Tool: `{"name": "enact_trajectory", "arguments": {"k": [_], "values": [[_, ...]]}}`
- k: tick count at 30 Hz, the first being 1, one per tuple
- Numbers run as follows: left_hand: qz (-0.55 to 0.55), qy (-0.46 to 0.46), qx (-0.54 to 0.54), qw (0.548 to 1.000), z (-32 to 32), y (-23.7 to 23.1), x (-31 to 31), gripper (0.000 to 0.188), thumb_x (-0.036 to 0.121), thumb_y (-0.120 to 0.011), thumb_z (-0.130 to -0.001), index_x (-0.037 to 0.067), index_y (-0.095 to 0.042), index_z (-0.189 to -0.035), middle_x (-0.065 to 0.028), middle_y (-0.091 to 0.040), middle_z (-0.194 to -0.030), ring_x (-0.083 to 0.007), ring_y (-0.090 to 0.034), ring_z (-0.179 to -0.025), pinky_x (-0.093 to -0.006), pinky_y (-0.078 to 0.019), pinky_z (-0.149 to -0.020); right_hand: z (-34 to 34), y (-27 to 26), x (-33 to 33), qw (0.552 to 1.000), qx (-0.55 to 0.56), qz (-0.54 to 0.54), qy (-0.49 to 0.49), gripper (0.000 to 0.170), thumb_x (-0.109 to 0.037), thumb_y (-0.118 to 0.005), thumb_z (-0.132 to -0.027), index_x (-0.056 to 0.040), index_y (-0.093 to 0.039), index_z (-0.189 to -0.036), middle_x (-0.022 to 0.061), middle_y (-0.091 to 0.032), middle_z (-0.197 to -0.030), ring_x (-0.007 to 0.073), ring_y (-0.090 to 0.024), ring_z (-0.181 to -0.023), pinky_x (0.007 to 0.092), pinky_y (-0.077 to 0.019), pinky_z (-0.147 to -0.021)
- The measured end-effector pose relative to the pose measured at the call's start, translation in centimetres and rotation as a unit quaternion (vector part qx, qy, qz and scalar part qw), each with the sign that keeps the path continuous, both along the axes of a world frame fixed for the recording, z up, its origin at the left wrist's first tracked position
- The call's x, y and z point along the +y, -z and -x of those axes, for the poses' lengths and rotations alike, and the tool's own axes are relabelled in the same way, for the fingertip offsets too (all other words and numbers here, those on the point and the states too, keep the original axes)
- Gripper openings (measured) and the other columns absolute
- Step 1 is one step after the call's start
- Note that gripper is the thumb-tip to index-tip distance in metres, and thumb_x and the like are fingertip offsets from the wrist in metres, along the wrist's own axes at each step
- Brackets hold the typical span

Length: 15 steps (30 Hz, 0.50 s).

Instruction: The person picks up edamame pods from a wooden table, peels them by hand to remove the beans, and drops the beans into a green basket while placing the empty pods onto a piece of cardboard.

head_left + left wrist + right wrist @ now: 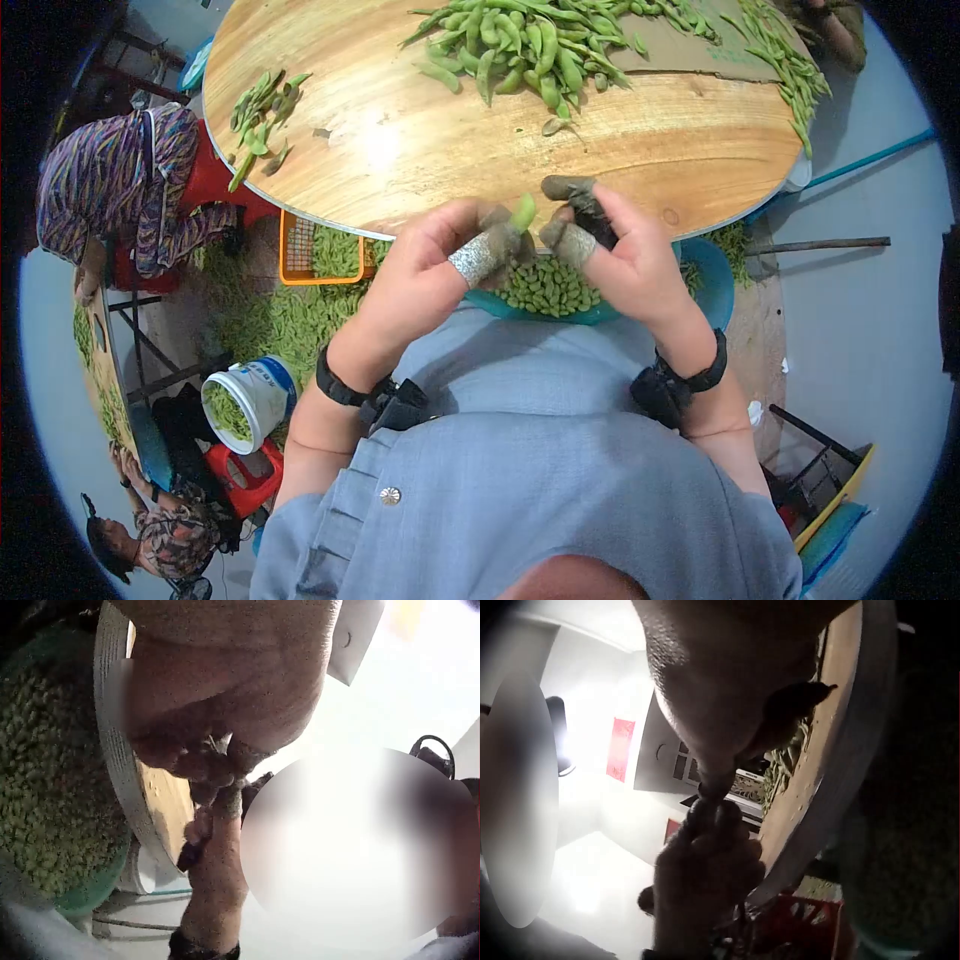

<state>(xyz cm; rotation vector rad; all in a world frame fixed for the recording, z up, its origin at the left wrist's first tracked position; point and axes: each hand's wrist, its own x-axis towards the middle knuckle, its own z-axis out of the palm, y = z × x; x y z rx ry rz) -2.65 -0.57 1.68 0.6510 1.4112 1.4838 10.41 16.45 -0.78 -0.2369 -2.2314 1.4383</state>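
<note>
In the head view, my left hand (pixel 425 265) pinches a green pod (pixel 524 213) between its thumb and fingers. My right hand (pixel 640 262) is close beside it on the right, its thumb and forefinger apart and nothing visible between them. Both thumbs are wrapped in silvery tape, and dark coverings are on several fingertips. Below the hands sits a teal basin (pixel 600 314) of shelled green beans (pixel 550 287). Both wrist views are dark: the left hand (pixel 225 682) and right hand (pixel 214 881) nearly meet, small details hidden.
A wooden table (pixel 380 180) holds a large pod pile (pixel 540 50) and a smaller pile (pixel 262 115). On the left are an orange basket (pixel 283 250), a white bucket (pixel 265 400) and pods over the floor. Two other people (pixel 120 190) are at the left; sticks lean at right.
</note>
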Motion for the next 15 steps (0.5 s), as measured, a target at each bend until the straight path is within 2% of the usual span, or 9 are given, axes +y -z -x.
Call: {"name": "enact_trajectory", "arguments": {"k": [1,2,3,7,9,10,12,13,15], "values": [[0.001,-0.002,0.001,1.0,-0.1,0.2,-0.1,0.019,0.016,-0.057,-0.093,0.001,-0.06,-0.105,-0.0004,-0.063,-0.091,-0.0066,-0.054,-0.077,-0.022,-0.0446,-0.068,-0.4,-1.1,-0.3,0.982,-0.099,0.154,-0.041,0.037,-0.007,-0.059,-0.08,-0.0045,-0.058,-0.116,0.0039,-0.061,-0.079,0.0114,-0.058,-0.06,0.026,-0.0469,-0.052],[-0.01,-0.022,0.004,1.0,-0.3,0.5,-0.1,0.02,0.016,-0.059,-0.092,0.001,-0.06,-0.105,-0.0007,-0.063,-0.091,-0.0064,-0.054,-0.077,-0.0219,-0.0447,-0.068,-0.8,-2.2,-0.5,0.93,-0.195,0.302,-0.081,0.038,-0.008,-0.054,-0.083,-0.0024,-0.055,-0.121,0.0014,-0.06,-0.077,0.0069,-0.055,-0.058,0.0233,-0.0452,-0.05],[-0.022,-0.041,0.009,0.999,-0.3,0.6,-0.1,0.02,0.015,-0.06,-0.092,0.001,-0.061,-0.105,-0.001,-0.063,-0.092,-0.0061,-0.054,-0.077,-0.0217,-0.0448,-0.069,-0.8,-2.8,-0.7,0.919,-0.179,0.334,-0.111,0.044,-0.006,-0.049,-0.083,-0.0014,-0.05,-0.127,-0.0002,-0.058,-0.078,0.0042,-0.051,-0.054,0.0208,-0.0433,-0.047],[-0.005,-0.044,0.039,0.998,-0.8,0.3,0.4,0.019,0.015,-0.06,-0.092,0.001,-0.061,-0.105,-0.0008,-0.064,-0.092,-0.0058,-0.054,-0.078,-0.0221,-0.0449,-0.068,-1.0,-3.2,-0.8,0.922,-0.189,0.309,-0.135,0.045,-0.005,-0.047,-0.083,-0.0015,-0.05,-0.127,0.0016,-0.059,-0.083,0.0038,-0.051,-0.057,0.02,-0.043,-0.048],[-0.018,-0.053,0.06,0.997,-1.2,0.6,0.6,0.018,0.014,-0.06,-0.092,0.001,-0.061,-0.105,-0.0004,-0.063,-0.092,-0.0057,-0.055,-0.08,-0.0224,-0.0454,-0.069,-1.1,-2.6,-1.0,0.937,-0.161,0.284,-0.12,0.045,-0.004,-0.045,-0.083,-0.0017,-0.05,-0.128,0.0017,-0.059,-0.087,0.0034,-0.052,-0.065,0.0189,-0.0447,-0.056],[-0.017,-0.05,0.06,0.997,-1.3,0.6,0.7,0.018,0.014,-0.06,-0.092,0.001,-0.061,-0.105,-0.0004,-0.063,-0.092,-0.0057,-0.055,-0.08,-0.0224,-0.0454,-0.069,-1.1,-2.7,-1.0,0.938,-0.159,0.285,-0.118,0.045,-0.004,-0.045,-0.083,-0.0017,-0.05,-0.128,0.0017,-0.059,-0.087,0.0034,-0.052,-0.065,0.0189,-0.0447,-0.056],[-0.025,-0.047,0.067,0.996,-1.4,0.7,0.6,0.018,0.013,-0.06,-0.092,0.001,-0.061,-0.106,-0.0005,-0.063,-0.092,-0.0065,-0.056,-0.081,-0.0227,-0.0461,-0.07,-1.4,-3.4,-1.2,0.915,-0.144,0.357,-0.12,0.046,0.0,-0.044,-0.082,-0.0004,-0.05,-0.128,0.0015,-0.059,-0.09,0.0048,-0.054,-0.077,0.0202,-0.0465,-0.068],[-0.025,-0.044,0.067,0.996,-1.1,0.8,0.4,0.018,0.013,-0.06,-0.092,0.001,-0.061,-0.106,-0.0005,-0.063,-0.092,-0.0065,-0.056,-0.081,-0.0227,-0.0461,-0.07,-1.6,-3.7,-0.9,0.915,-0.143,0.358,-0.118,0.046,0.0,-0.044,-0.082,-0.0004,-0.05,-0.128,0.0015,-0.059,-0.09,0.0048,-0.054,-0.077,0.0202,-0.0465,-0.068],[-0.066,-0.011,-0.11,0.992,-0.7,1.3,0.0,0.018,0.011,-0.061,-0.091,0.001,-0.061,-0.106,-0.0002,-0.063,-0.091,-0.007,-0.057,-0.08,-0.0233,-0.0471,-0.07,-2.0,-4.2,-0.3,0.863,-0.184,0.444,-0.158,0.047,0.003,-0.044,-0.081,0.002,-0.048,-0.129,0.0016,-0.059,-0.093,0.0066,-0.054,-0.085,0.0224,-0.0465,-0.077]]}}
